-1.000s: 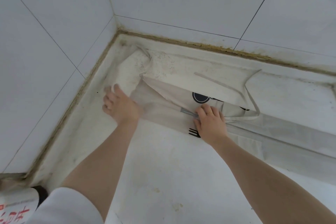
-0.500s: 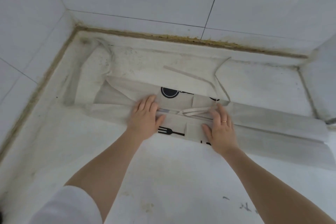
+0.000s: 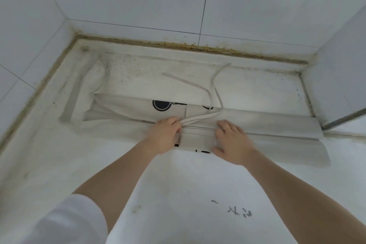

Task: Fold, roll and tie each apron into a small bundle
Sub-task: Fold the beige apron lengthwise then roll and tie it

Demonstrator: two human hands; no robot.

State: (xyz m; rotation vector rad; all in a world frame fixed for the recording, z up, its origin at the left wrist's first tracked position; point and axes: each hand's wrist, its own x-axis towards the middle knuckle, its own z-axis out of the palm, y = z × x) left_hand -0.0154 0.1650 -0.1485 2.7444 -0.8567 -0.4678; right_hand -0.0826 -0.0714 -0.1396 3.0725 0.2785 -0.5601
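Note:
A beige apron [image 3: 267,125] with black kitchen-utensil prints lies folded into a long band across the white counter. Its strap [image 3: 190,83] loops away toward the back wall. My left hand [image 3: 164,134] sits on the band's middle, fingers curled over the strap ends where they cross the fold. My right hand [image 3: 231,140] lies just to the right, fingers bent and pressing the folded cloth, thumb at the near edge. A ring shows on this hand.
The white counter [image 3: 178,194] is stained and sits in a tiled corner, with walls at the left and back. A metal-edged ledge [image 3: 344,117] juts in at the right. Black marks [image 3: 239,211] sit on the near counter.
My left hand came from the apron's far left end to its middle and closed over the strap ends. My right hand shifted right along the fold. The view swung right.

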